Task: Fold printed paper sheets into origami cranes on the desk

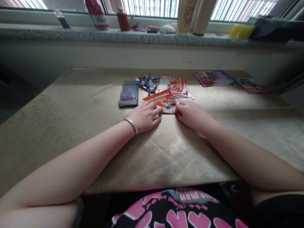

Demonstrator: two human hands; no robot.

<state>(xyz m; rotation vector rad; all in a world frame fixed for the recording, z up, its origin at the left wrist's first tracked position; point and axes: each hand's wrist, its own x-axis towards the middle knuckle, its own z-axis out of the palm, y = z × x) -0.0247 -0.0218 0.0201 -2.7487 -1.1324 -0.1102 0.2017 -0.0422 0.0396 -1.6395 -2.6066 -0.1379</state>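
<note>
A red printed card (163,98) with cartoon figures lies tilted on the table, over other pale-edged paper. My left hand (146,117), with a silver bangle at the wrist, rests at its lower left edge, fingers apart and stretched over it. At the lower right corner my right hand (193,114) is closed, its thumb and curled fingers pinching the edge. Just behind lies a loose pile of similar red and white cards (174,83). A dark phone (129,95), partly blurred out, is left of the card, with crumpled blue wrappers (148,83) beyond it.
Two groups of colourful cards, a larger spread (213,78) and a smaller one (252,85), lie at the back right of the table (156,152). On the stone windowsill (147,37) stand a red bottle (97,14), a red jar (123,20), tall cylinders and a yellow object (242,31).
</note>
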